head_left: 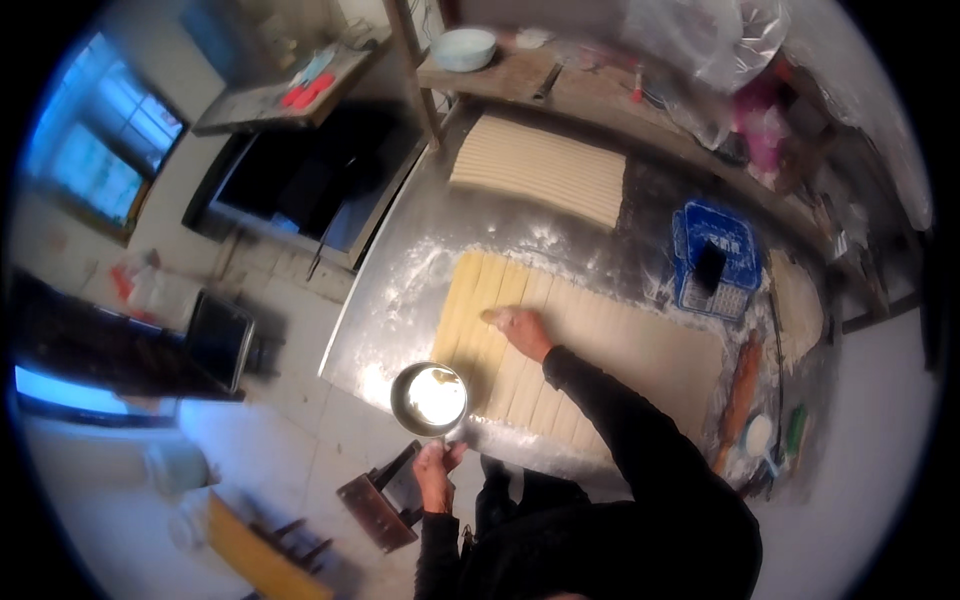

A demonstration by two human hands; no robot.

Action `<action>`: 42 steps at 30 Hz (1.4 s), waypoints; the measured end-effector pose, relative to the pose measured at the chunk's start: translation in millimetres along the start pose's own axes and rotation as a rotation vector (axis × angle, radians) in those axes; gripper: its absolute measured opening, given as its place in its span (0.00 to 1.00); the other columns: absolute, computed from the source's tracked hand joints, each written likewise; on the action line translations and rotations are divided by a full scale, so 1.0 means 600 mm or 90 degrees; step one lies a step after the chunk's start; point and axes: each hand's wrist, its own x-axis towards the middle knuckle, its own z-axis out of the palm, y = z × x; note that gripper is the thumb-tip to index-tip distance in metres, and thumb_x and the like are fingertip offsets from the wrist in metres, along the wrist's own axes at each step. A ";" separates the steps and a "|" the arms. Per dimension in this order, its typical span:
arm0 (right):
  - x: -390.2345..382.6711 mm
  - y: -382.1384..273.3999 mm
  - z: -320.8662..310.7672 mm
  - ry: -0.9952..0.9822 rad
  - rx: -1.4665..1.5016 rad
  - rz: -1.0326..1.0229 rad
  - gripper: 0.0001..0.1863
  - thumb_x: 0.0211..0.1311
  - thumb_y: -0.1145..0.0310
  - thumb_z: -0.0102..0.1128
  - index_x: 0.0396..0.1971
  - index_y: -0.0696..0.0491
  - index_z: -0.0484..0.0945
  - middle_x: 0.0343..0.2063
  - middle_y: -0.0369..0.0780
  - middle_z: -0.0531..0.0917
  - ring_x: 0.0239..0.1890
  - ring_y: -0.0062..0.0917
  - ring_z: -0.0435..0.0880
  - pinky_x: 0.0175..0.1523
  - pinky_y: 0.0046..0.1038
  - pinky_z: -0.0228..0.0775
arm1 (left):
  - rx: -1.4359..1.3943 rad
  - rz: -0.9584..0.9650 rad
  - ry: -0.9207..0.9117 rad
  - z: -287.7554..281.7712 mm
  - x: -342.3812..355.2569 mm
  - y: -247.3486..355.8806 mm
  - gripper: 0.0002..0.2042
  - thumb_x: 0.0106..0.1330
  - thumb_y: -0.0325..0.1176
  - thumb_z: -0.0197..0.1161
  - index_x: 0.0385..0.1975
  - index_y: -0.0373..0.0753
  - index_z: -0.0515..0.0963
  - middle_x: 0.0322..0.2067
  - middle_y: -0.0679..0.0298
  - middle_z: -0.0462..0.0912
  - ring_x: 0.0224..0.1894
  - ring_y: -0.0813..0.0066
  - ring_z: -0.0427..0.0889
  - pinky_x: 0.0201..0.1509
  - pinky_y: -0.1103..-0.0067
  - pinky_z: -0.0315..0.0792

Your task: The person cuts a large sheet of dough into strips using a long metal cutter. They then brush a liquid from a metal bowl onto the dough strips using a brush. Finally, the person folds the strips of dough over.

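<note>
My left hand point(435, 478) is closed round the handle of a round metal saucepan point(397, 408), held over the table's near left edge. Something pale and shiny shows inside it. My right hand point(522, 331) reaches over a wide sheet of dough point(630, 355) cut into long strips. Its fingers are bent together just above or on the strips; a small yellowish tip shows at them, too blurred to name. Strips at the left end point(470, 300) look yellower and glossier than the paler ones to the right.
Farther back on the floury metal table point(400, 240) lies a second strip-cut dough slab point(540, 165). A blue basket point(715, 240) with a dark object stands to the right, near a rolling pin point(742, 385) and dough piece point(797, 305). Behind runs a wooden shelf point(590, 95) with a bowl point(463, 50).
</note>
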 end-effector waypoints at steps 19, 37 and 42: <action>0.088 0.031 0.096 -0.024 -0.095 -0.113 0.12 0.57 0.68 0.56 0.39 0.57 0.81 0.32 0.48 0.83 0.37 0.41 0.83 0.42 0.39 0.75 | -0.012 0.014 0.046 0.049 -0.003 0.006 0.12 0.71 0.36 0.55 0.28 0.36 0.74 0.32 0.58 0.82 0.35 0.63 0.86 0.35 0.79 0.77; -0.191 0.055 -0.013 -0.041 -0.218 -0.167 0.10 0.58 0.70 0.57 0.37 0.55 0.83 0.36 0.47 0.84 0.40 0.40 0.84 0.47 0.39 0.75 | 0.031 0.015 -0.079 0.049 -0.017 0.002 0.13 0.72 0.38 0.54 0.28 0.36 0.74 0.33 0.59 0.83 0.36 0.65 0.87 0.37 0.81 0.76; -0.238 -0.069 -0.016 -0.197 0.147 0.111 0.11 0.62 0.67 0.60 0.39 0.58 0.83 0.36 0.43 0.86 0.39 0.28 0.85 0.46 0.29 0.75 | 0.047 0.031 -0.070 -0.010 -0.041 0.001 0.13 0.72 0.37 0.54 0.29 0.35 0.74 0.34 0.57 0.83 0.37 0.65 0.86 0.37 0.80 0.76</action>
